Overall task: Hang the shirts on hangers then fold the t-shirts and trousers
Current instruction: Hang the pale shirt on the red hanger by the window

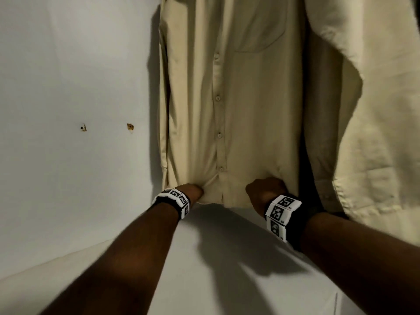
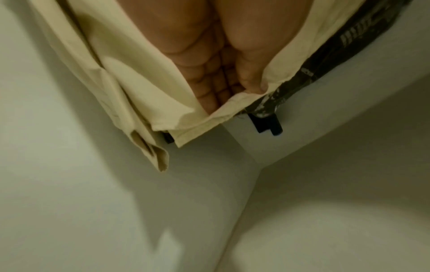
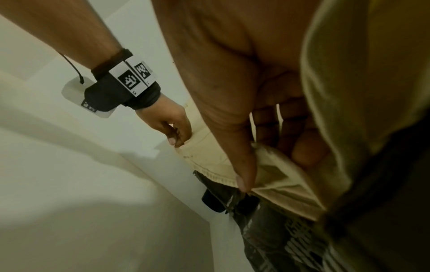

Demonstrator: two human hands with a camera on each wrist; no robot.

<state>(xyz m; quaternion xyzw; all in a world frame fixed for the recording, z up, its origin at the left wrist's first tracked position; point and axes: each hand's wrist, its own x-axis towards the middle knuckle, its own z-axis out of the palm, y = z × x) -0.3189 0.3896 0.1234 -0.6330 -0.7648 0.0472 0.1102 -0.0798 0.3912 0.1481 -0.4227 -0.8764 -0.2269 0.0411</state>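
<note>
Both hands had the bottom hem. I logged the left hand [image 1: 192,192] low and left of centre in the head view, its fingers [image 2: 204,81] curled tight with the thumb pinching hem cloth against them, as the left wrist view showed. The right hand [image 1: 264,192] sat to its right at the same height, closed in a fist on the hem; in the right wrist view its thumb [image 3: 242,165] pressed a bunched fold of fabric against the curled fingers.

The cream shirt [image 1: 227,98] hung upright against the white wall [image 1: 68,87], filling the upper centre of the head view. Pale beige, smooth weave, buttoned down a front placket, with a chest pocket [image 1: 261,32] at upper right of centre. Cloth puckered toward each grip at the lower edge.

A second cream garment [image 1: 375,110], coarser and more creased, hung along the right edge, overlapping the first. Dark patterned fabric [image 3: 279,230] showed behind the hem in the wrist views. I could not see any hanger.

Two small rusty marks [image 1: 106,127] sat on the wall, mid left.
</note>
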